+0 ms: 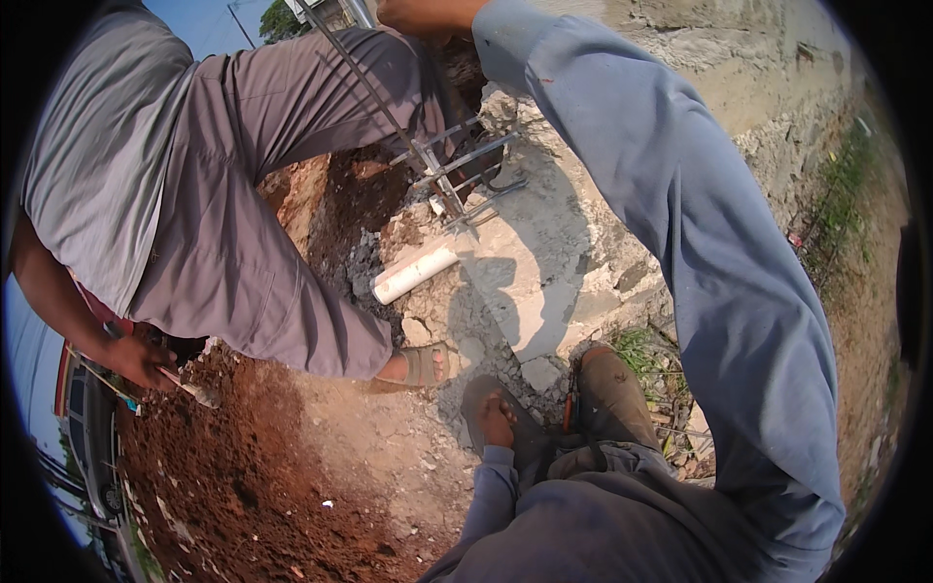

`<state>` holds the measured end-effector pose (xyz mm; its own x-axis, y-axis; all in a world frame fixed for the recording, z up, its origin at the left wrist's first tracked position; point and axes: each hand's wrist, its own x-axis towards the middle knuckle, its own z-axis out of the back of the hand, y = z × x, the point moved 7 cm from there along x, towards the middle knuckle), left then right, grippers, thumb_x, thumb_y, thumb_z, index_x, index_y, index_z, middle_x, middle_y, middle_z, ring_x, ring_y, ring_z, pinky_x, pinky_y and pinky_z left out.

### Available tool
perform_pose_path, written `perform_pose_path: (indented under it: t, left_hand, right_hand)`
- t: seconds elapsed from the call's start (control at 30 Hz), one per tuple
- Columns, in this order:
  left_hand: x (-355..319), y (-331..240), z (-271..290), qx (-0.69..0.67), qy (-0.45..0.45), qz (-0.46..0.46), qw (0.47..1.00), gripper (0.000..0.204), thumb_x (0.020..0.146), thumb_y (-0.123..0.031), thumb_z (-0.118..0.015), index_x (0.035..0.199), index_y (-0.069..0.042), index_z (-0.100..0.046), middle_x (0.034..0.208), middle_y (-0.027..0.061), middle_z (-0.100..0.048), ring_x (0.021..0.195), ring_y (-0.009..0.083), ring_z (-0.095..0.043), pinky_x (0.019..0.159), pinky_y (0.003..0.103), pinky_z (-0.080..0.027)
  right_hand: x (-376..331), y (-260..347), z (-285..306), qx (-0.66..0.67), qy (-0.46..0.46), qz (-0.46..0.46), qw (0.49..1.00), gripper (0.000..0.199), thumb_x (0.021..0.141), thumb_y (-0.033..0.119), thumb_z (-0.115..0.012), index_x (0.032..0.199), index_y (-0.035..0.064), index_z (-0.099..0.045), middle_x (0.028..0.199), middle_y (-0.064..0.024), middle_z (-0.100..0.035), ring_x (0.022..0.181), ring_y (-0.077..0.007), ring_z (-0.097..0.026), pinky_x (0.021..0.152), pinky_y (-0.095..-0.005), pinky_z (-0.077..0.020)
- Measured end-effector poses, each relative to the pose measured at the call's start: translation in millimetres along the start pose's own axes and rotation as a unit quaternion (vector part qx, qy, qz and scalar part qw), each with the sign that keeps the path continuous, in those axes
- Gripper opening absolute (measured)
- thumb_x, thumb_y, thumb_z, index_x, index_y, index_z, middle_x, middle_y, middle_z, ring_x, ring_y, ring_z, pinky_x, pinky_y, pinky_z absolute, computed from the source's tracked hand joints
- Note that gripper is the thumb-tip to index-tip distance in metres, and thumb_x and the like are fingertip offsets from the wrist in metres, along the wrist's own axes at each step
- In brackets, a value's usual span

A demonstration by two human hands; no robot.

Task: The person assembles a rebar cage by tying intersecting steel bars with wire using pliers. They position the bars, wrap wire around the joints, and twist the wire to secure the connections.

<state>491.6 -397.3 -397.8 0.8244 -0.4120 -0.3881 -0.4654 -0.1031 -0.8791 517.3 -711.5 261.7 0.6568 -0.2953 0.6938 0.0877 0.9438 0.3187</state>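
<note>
My right arm in a blue-grey sleeve reaches to the top edge, where my right hand (428, 16) is partly cut off; its fingers are not clearly seen. My left hand (499, 420) lies on my dark trouser leg or boot with its fingers stretched out, holding nothing. Below my right hand, a steel rebar cage (455, 175) with crosswise ties rises from the broken ground beside a concrete wall. A long bar (364, 83) from it leans up to the left. A short white pipe (416, 271) rests on the rubble near the cage's foot.
A co-worker in grey-brown trousers (243, 223) stands on the left, a sandalled foot (421, 366) near the pipe, holding a small tool (197, 391). The rough concrete wall (739, 58) runs along the right. Reddish loose soil (233, 486) slopes at lower left; a dark vehicle (92, 437) stands beyond.
</note>
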Motion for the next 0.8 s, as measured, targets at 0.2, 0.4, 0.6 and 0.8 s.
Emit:
perform_pose_path:
  t: [0.2,0.4,0.6,0.8]
  left_hand:
    - [-5.3,-3.3,-0.8,-0.001,-0.009,0.012,1.0,0.021,0.096,-0.023,-0.054,0.107,-0.008,-0.063,0.07,0.0017,-0.054,0.054,0.0132,-0.05,0.049,0.028,-0.045]
    - [0.7,-2.5,-3.0,0.013,0.027,-0.029,0.999,0.026,0.1,-0.024,-0.054,0.11,-0.001,-0.062,0.07,0.0086,-0.062,0.054,0.0186,-0.059,0.049,0.033,-0.05]
    - [-10.1,-1.6,-13.7,0.012,0.033,-0.022,0.999,0.027,0.1,-0.025,-0.054,0.11,-0.001,-0.062,0.073,0.0088,-0.064,0.055,0.019,-0.06,0.051,0.034,-0.052]
    - [-16.4,-11.2,-26.6,0.003,0.057,-0.017,0.998,0.028,0.1,-0.029,-0.054,0.11,-0.004,-0.062,0.075,0.0081,-0.066,0.06,0.0182,-0.063,0.055,0.032,-0.052]
  right_hand:
    - [3.7,-4.1,-7.5,-0.003,0.0,-0.008,1.0,0.037,0.098,0.024,-0.045,0.12,-0.0055,-0.052,0.084,-0.017,-0.064,0.073,-0.0205,-0.066,0.069,-0.0328,-0.0557]
    - [5.1,-3.3,-6.4,-0.01,-0.007,-0.012,1.0,0.038,0.097,0.024,-0.046,0.119,-0.0058,-0.052,0.084,-0.0176,-0.064,0.074,-0.0207,-0.066,0.069,-0.0335,-0.0557]
    - [3.0,-8.0,-3.9,-0.025,-0.016,-0.021,0.999,0.038,0.096,0.024,-0.047,0.119,-0.0061,-0.052,0.085,-0.0183,-0.064,0.074,-0.021,-0.066,0.07,-0.0341,-0.0558]
    - [-6.9,-9.1,-7.1,-0.044,-0.034,-0.031,0.998,0.038,0.096,0.024,-0.048,0.119,-0.0064,-0.051,0.085,-0.0189,-0.064,0.074,-0.0212,-0.066,0.071,-0.0348,-0.0559]
